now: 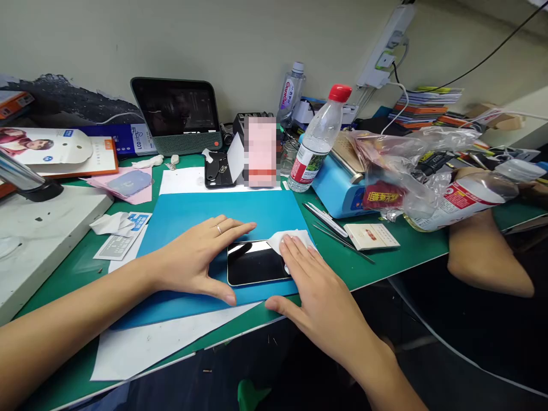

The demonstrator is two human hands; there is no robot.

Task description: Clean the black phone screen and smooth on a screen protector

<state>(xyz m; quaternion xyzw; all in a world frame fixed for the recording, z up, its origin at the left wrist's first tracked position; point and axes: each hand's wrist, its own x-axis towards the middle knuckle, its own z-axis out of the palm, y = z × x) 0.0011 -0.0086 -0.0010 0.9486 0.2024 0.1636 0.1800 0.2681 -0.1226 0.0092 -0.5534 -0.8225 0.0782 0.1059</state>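
A smartphone (252, 265) with a dark, shiny screen lies flat on a blue mat (188, 214). Around its left end, my left hand (192, 257) is open, the thumb on the near side and the fingers along the far side; a ring is on one finger. Whether that palm touches the phone I cannot tell. My right hand (319, 291) presses a crumpled white tissue (278, 238) onto the phone's right end, fingers together over it and thumb held apart. Those fingers hide part of the tissue and the phone's right edge.
Right of the mat are tweezers (342, 242), a pen (327, 220) and a cigarette pack (371, 236). A red-capped bottle (314, 142) stands behind, beside a blue device (338, 191). At the back is a tablet-like screen (175, 111). Another person's arm (488, 251) rests at right.
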